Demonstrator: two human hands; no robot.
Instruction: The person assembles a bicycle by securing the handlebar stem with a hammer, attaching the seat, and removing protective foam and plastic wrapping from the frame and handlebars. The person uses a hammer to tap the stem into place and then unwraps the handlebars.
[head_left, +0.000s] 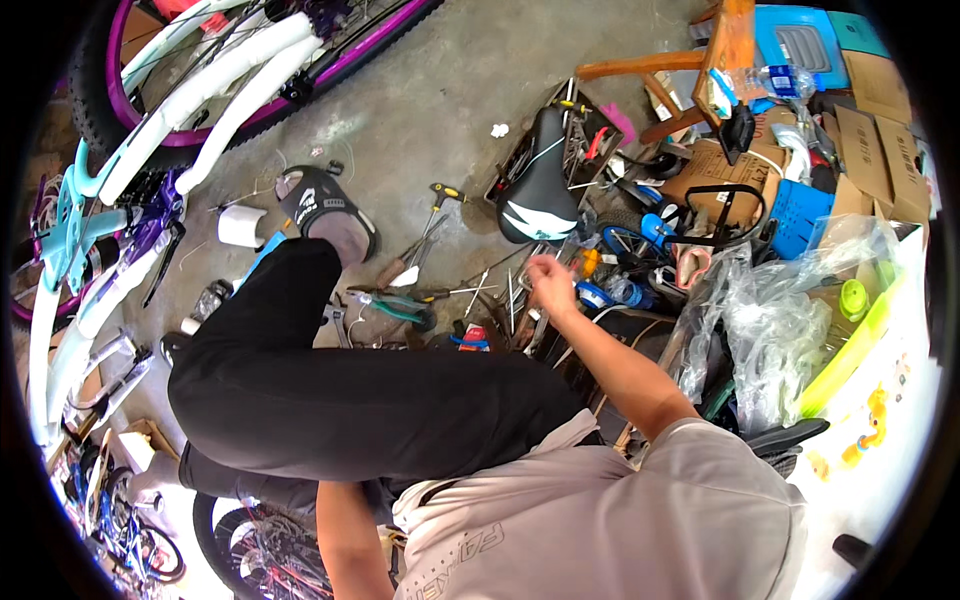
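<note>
Right hand (548, 280) raised mid-frame, grip narrow, fingers curled, can't tell if it's pinching anything. Left hand out of view. Nearest: one black saddle (537, 180) at 12 o'clock of it, one teal-handled pliers (400, 308) at 9 on the floor. Risk: leg crossed over loose tools, could kick them
</note>
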